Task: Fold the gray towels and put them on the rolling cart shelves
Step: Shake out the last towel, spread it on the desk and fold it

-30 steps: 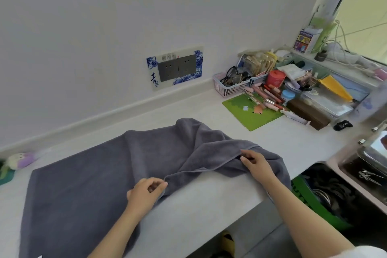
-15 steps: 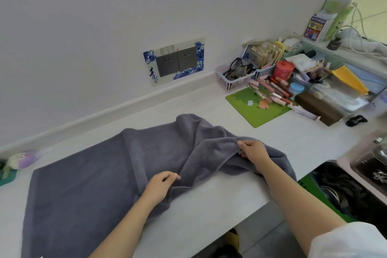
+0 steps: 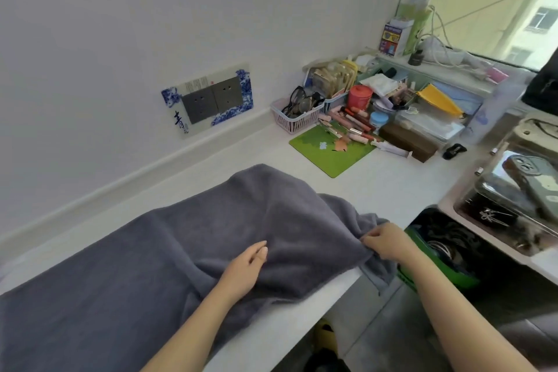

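A gray towel (image 3: pixel 169 254) is spread across the white desk (image 3: pixel 389 187), its left part lying fairly flat and its right part bunched into soft ridges, with one end hanging over the front edge of the desk. The cloth is a plain dark gray with a fine, matte pile and a hemmed border visible at the drooping corner. It is judged to be soft, limp and light, with no stiffness of its own, so any part that is lifted can be expected to sag and drag the rest along; it is not fragile, and the pile should give a sure, non-slippery hold. A hold is best taken at the corners or along the hemmed edge, where the cloth can be pulled taut and the edges matched for a fold. The left hand (image 3: pixel 244 269) is laid on the middle of the towel with fingers nearly straight, pressing the cloth down and gripping nothing. The right hand (image 3: pixel 389 243) is closed in a pinch on the towel's edge near the front right of the desk, just above the hanging end. The rolling cart is not identified with certainty in this view.
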Tool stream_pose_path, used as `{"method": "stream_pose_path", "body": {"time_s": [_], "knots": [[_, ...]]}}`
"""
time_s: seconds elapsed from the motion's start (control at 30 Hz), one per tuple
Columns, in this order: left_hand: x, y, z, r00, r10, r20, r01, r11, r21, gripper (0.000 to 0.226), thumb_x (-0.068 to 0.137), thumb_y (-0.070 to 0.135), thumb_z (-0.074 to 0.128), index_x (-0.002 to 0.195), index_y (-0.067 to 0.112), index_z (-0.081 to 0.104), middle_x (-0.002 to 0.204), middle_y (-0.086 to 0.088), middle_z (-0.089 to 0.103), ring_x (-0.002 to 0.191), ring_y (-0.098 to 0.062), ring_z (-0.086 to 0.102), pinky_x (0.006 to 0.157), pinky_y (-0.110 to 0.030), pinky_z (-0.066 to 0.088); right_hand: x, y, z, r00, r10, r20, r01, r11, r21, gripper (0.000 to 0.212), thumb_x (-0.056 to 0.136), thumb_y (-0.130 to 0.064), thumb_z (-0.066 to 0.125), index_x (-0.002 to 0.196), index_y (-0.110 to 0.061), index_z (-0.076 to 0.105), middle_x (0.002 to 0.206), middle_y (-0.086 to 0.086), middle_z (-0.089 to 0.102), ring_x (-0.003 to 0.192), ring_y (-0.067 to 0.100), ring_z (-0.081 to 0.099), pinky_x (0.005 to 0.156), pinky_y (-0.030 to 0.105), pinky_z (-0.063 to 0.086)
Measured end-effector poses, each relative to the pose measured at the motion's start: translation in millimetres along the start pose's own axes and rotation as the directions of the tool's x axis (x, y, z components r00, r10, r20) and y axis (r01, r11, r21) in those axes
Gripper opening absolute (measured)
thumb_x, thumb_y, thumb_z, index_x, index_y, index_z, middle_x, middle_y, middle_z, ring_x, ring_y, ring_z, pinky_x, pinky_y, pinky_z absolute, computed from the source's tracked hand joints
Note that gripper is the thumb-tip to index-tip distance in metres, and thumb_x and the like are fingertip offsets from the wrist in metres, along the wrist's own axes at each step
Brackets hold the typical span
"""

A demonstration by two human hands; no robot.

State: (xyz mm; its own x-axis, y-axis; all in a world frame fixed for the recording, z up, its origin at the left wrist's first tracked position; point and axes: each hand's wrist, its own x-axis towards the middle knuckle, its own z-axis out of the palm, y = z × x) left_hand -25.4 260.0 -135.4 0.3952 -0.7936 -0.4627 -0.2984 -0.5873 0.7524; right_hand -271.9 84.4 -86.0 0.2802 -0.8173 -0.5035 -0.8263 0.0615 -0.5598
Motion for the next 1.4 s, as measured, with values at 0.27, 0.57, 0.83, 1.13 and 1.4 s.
{"method": "stream_pose_path", "body": {"time_s": [0.27, 0.57, 0.83, 1.13, 1.4], "knots": [[38, 41, 23, 0.982, 0.174, -0.071, -0.152, 0.956, 0.251, 0.037, 0.101, 0.037, 0.033, 0.124, 0.024, 0.058, 0.127, 0.003, 0.057, 0.121, -0.018, 0.050, 0.107, -0.041, 0.034, 13, 20, 7, 0.878, -0.019, -0.478, 0.001, 0.999, -0.037, 0.018, 0.085, -0.028, 0.054, 0.078, -0.020, 0.068, 0.084, 0.004, 0.065, 0.073, 0.021, 0.057, 0.059, 0.029, 0.044], [119, 126, 50, 0.906, 0.415, -0.085, -0.338, 0.829, 0.446, 0.035, 0.101, 0.030, 0.037, 0.132, 0.028, 0.052, 0.141, 0.012, 0.047, 0.133, -0.007, 0.037, 0.104, -0.028, 0.020, 94, 16, -9, 0.999, -0.019, 0.040, 0.026, 0.980, -0.198, 0.056, 0.079, -0.067, 0.053, 0.123, -0.031, 0.052, 0.120, -0.001, 0.061, 0.115, 0.024, 0.051, 0.098, 0.038, 0.041], [191, 160, 76, 0.918, 0.099, 0.384, -0.345, 0.679, 0.649, 0.035, 0.092, 0.054, 0.046, 0.071, 0.027, 0.054, 0.087, 0.008, 0.059, 0.112, -0.015, 0.047, 0.112, -0.047, -0.005, 137, 24, -24, 0.962, -0.191, 0.195, 0.189, 0.982, 0.027, 0.027, 0.088, -0.041, 0.059, 0.074, -0.018, 0.062, 0.074, -0.005, 0.059, 0.075, 0.013, 0.056, 0.065, 0.022, 0.039], [194, 224, -13, 0.934, 0.356, -0.005, -0.342, 0.900, 0.269, 0.034, 0.096, 0.039, 0.049, 0.065, 0.026, 0.050, 0.060, 0.012, 0.049, 0.065, -0.005, 0.046, 0.069, -0.025, 0.039, 166, -92, -92, 0.843, -0.491, -0.220, 0.522, 0.846, 0.110, 0.022, 0.085, -0.037, 0.064, 0.077, -0.017, 0.066, 0.067, -0.003, 0.061, 0.068, 0.009, 0.055, 0.064, 0.023, 0.042], [186, 225, -23, 0.976, -0.106, 0.192, 0.063, 0.974, 0.216, 0.052, 0.099, 0.053, 0.023, 0.090, 0.017, 0.060, 0.078, 0.000, 0.069, 0.057, -0.017, 0.063, 0.059, -0.027, 0.047, 163, -96, -100, 0.932, -0.313, 0.185, 0.320, 0.947, -0.009, 0.049, 0.095, -0.051, 0.039, 0.067, -0.021, 0.066, 0.064, -0.006, 0.065, 0.061, 0.007, 0.062, 0.061, 0.021, 0.047]]}}
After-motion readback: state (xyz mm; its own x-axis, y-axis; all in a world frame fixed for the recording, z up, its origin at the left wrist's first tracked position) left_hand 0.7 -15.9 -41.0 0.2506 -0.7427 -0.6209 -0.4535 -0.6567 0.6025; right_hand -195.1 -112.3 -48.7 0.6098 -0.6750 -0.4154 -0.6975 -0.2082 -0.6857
